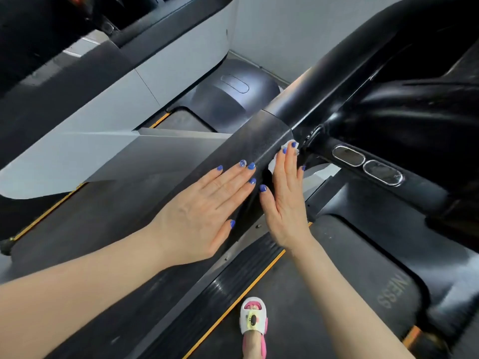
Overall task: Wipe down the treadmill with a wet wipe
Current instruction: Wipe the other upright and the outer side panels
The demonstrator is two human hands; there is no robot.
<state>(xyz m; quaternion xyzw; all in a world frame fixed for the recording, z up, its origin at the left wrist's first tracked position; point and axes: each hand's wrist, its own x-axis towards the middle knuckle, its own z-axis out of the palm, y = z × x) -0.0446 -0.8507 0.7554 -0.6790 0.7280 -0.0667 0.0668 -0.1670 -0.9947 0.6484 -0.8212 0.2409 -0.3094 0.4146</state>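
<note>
The treadmill's black side handrail [261,141] runs diagonally from lower left to upper right. My left hand [204,211] lies flat on its top face, fingers spread, holding nothing. My right hand [285,193] presses a white wet wipe [273,163] against the handrail's right side, close to where it joins the console. Only small bits of the wipe show past the fingers. The treadmill belt [280,301] lies below.
Two oval metal grip sensors [368,165] sit on the crossbar right of the hands. A foot in a white and pink sandal [253,322] stands on the belt. A neighbouring treadmill [103,120] with a grey panel lies to the left.
</note>
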